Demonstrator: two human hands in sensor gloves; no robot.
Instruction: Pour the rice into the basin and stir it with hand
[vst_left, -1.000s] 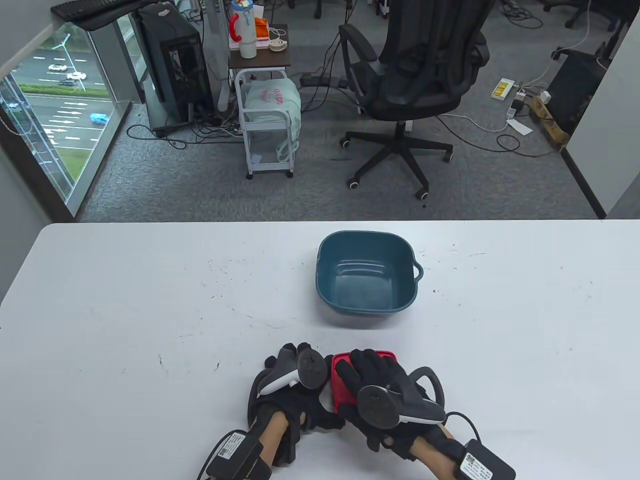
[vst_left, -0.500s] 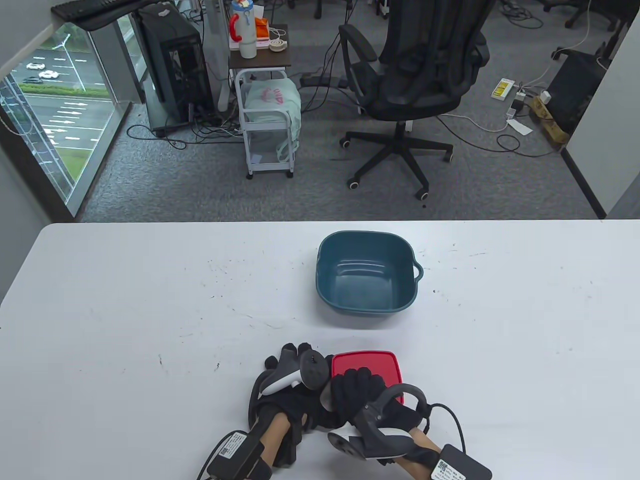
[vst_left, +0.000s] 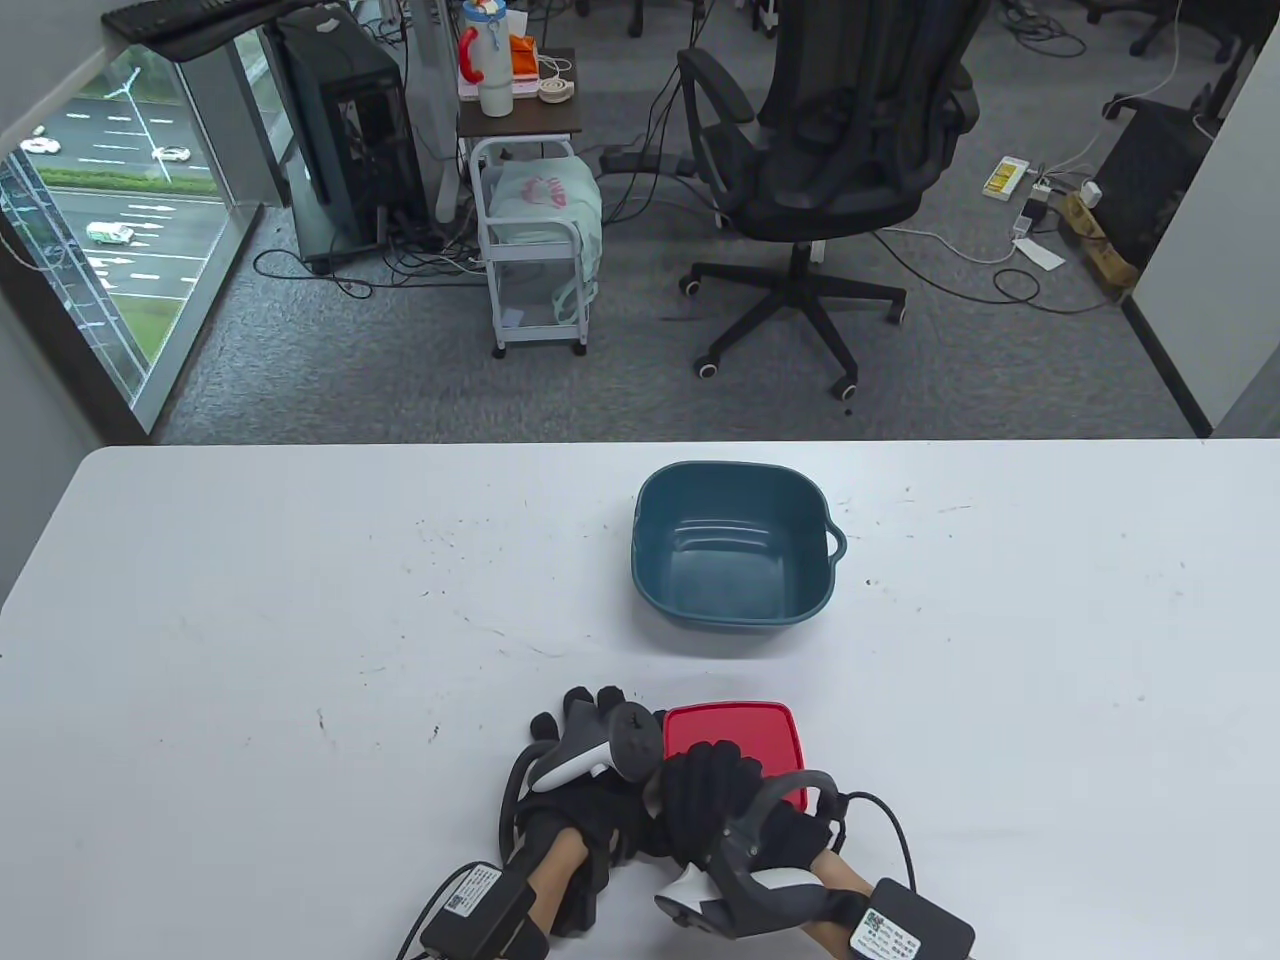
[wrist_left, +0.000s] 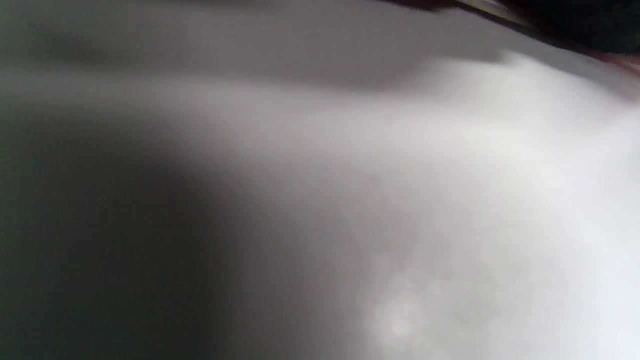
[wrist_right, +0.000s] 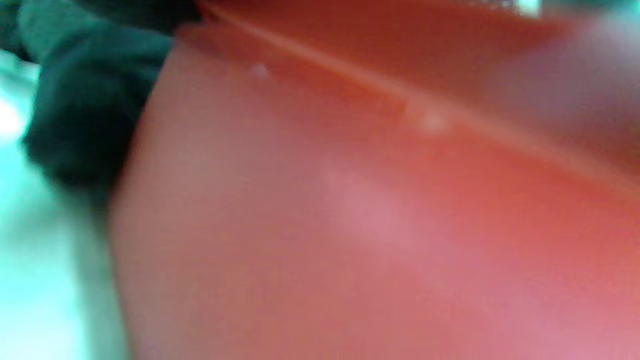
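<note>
A box with a red lid (vst_left: 748, 730) stands near the table's front edge. My left hand (vst_left: 588, 708) lies against the box's left side with its fingers curled there; the tracker hides the contact. My right hand (vst_left: 712, 772) curls its fingers over the lid's near-left part and grips it. The right wrist view is filled by the blurred red box (wrist_right: 380, 210), with a dark gloved finger (wrist_right: 90, 110) at its left. A dark teal basin (vst_left: 738, 612) sits empty beyond the box, apart from both hands. No rice shows. The left wrist view is a blur of white table.
The white table (vst_left: 250, 600) stretches wide to both sides. Beyond its far edge are an office chair (vst_left: 840, 150), a small white cart (vst_left: 535, 250) and a computer tower (vst_left: 350, 130) on grey carpet.
My right hand rolled from lying flat across the lid to curling over its near-left part, its wrist drawing back toward me. The left hand and the box stayed nearly still.
</note>
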